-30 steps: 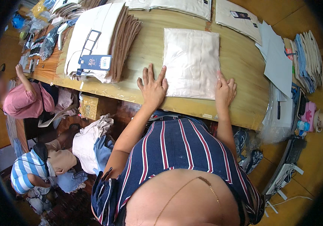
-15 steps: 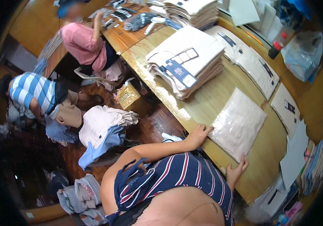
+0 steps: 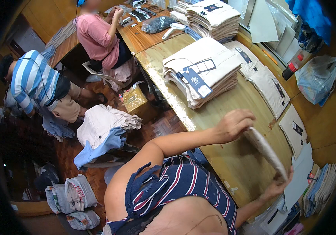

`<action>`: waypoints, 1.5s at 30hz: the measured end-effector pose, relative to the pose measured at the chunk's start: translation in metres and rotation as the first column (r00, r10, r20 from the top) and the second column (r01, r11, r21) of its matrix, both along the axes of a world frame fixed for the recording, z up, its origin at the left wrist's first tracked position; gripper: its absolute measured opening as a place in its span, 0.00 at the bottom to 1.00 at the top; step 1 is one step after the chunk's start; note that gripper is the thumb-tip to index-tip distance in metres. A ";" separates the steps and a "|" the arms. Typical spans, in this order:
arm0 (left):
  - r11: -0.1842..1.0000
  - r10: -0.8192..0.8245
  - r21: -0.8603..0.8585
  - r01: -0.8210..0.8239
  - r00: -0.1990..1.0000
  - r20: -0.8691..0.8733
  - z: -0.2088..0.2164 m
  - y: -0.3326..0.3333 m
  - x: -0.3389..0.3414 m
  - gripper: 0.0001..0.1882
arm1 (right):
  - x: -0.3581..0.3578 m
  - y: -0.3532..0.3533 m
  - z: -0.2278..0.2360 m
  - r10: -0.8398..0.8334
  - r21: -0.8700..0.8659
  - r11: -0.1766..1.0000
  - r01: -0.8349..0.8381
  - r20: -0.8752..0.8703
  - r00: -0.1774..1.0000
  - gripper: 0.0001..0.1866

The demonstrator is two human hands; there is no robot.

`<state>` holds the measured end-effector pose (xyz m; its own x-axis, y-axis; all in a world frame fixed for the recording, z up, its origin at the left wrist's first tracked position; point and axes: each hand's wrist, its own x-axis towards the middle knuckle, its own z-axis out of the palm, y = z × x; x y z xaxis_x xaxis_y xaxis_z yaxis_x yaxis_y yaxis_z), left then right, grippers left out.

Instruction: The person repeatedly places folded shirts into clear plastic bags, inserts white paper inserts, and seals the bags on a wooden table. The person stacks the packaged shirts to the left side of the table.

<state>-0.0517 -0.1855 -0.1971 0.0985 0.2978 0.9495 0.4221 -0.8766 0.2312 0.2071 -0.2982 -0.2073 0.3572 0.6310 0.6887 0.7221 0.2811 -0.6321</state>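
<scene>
Between both hands a folded cream garment in a clear plastic bag [image 3: 265, 152] is lifted off the table and seen nearly edge-on. My left hand [image 3: 236, 124] pinches its upper end, fingers curled over the edge. At the lower end my right hand [image 3: 278, 185] grips the opposite edge, its fingers partly hidden by the package. Beyond them stands a stack of folded cream garments [image 3: 215, 80] with a dark blue hang tag [image 3: 195, 83] on top. Several tagged cream garments lie along the table's far edge, the closest being a folded garment [image 3: 293, 127].
The wooden table [image 3: 222, 162] runs away from me. Sheets of card [image 3: 299, 176] and upright folded garments [image 3: 322, 188] sit at right. A bottle [image 3: 293, 66] and a plastic bag [image 3: 316, 80] are beyond. Two people work at left, near a garment-covered chair [image 3: 101, 129] and a cardboard box [image 3: 136, 100].
The bagged garment, flat on the table before, is now raised and tilted on edge. Both hands have closed on it and moved up and right. The view has shifted slightly.
</scene>
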 end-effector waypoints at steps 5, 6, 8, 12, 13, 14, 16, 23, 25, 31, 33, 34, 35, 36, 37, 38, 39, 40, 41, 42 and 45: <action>0.955 0.057 -0.287 -0.081 0.994 -0.092 -0.008 0.011 0.017 0.08 | 0.057 0.020 -0.039 -0.054 -0.029 0.998 0.048 -0.276 0.960 0.17; 0.910 0.121 -0.372 -0.184 0.975 -0.185 -0.024 0.016 0.022 0.09 | 0.049 0.028 -0.047 -0.129 -0.141 0.984 0.107 -0.157 0.979 0.18; 0.675 0.167 -0.597 -0.434 0.877 -0.450 -0.053 0.023 0.022 0.13 | 0.022 0.045 -0.047 -0.199 -0.549 0.811 0.202 0.065 0.978 0.20; 0.491 -0.085 -0.716 -0.497 0.790 -0.607 -0.080 0.012 0.044 0.24 | -0.003 0.052 -0.075 -0.134 -0.586 0.764 0.272 0.267 0.954 0.24; 0.593 -0.005 -0.655 -0.467 0.812 -0.583 -0.080 0.004 0.054 0.25 | -0.007 0.058 -0.082 -0.122 -0.444 0.857 0.260 0.316 0.941 0.25; 0.678 0.064 -0.587 -0.443 0.831 -0.553 -0.084 -0.008 0.064 0.27 | -0.029 0.063 -0.072 -0.158 -0.510 0.794 0.332 0.354 0.922 0.26; 0.761 0.045 -0.539 -0.360 0.859 -0.511 -0.100 -0.024 0.081 0.29 | -0.042 0.071 -0.097 -0.133 -0.579 0.665 0.472 0.530 0.837 0.25; 0.720 -0.109 -0.629 -0.292 0.848 -0.518 -0.129 -0.023 0.091 0.28 | -0.051 0.080 -0.119 -0.075 -0.665 0.563 0.491 0.550 0.832 0.24; 0.726 -0.104 -0.623 -0.293 0.848 -0.520 -0.129 -0.021 0.091 0.28 | -0.052 0.083 -0.116 -0.075 -0.674 0.549 0.494 0.550 0.832 0.24; 0.722 -0.110 -0.629 -0.290 0.848 -0.518 -0.127 -0.017 0.093 0.28 | -0.050 0.087 -0.117 -0.089 -0.672 0.544 0.502 0.548 0.831 0.24; 0.711 -0.122 -0.640 -0.293 0.845 -0.521 -0.127 -0.017 0.093 0.28 | -0.049 0.087 -0.118 -0.092 -0.669 0.548 0.503 0.549 0.831 0.24; 0.709 -0.123 -0.642 -0.291 0.846 -0.519 -0.127 -0.016 0.093 0.27 | -0.050 0.087 -0.117 -0.091 -0.669 0.545 0.506 0.553 0.828 0.24; 0.708 -0.125 -0.645 -0.289 0.847 -0.517 -0.126 -0.016 0.093 0.27 | -0.050 0.087 -0.116 -0.089 -0.669 0.541 0.509 0.557 0.826 0.24; 0.707 -0.126 -0.646 -0.287 0.848 -0.515 -0.126 -0.016 0.093 0.27 | -0.051 0.087 -0.115 -0.089 -0.669 0.538 0.513 0.560 0.824 0.23; 0.706 -0.127 -0.646 -0.290 0.846 -0.518 -0.126 -0.016 0.093 0.27 | -0.051 0.087 -0.115 -0.088 -0.669 0.538 0.512 0.560 0.824 0.24; 0.705 -0.128 -0.646 -0.293 0.844 -0.522 -0.125 -0.017 0.093 0.27 | -0.051 0.087 -0.115 -0.087 -0.670 0.537 0.512 0.559 0.824 0.24; 0.705 -0.128 -0.645 -0.295 0.841 -0.525 -0.125 -0.016 0.093 0.27 | -0.051 0.088 -0.114 -0.088 -0.670 0.537 0.512 0.559 0.824 0.24; 0.705 -0.129 -0.645 -0.294 0.842 -0.524 -0.126 -0.016 0.093 0.27 | -0.051 0.088 -0.115 -0.086 -0.667 0.542 0.511 0.561 0.823 0.24; 0.705 -0.130 -0.646 -0.293 0.842 -0.524 -0.126 -0.016 0.093 0.27 | -0.050 0.088 -0.117 -0.084 -0.664 0.546 0.511 0.563 0.822 0.24; 0.705 -0.131 -0.647 -0.292 0.842 -0.523 -0.126 -0.016 0.093 0.27 | -0.049 0.088 -0.119 -0.082 -0.661 0.550 0.510 0.565 0.821 0.24; 0.706 -0.133 -0.646 -0.290 0.842 -0.522 -0.128 -0.017 0.093 0.27 | -0.049 0.088 -0.119 -0.089 -0.654 0.542 0.528 0.580 0.810 0.24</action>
<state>0.0415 -0.2020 -0.3246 0.4284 0.8577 0.2843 0.7145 -0.5142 0.4745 0.1579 -0.2106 -0.3261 0.4458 0.8857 0.1294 0.8951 -0.4400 -0.0725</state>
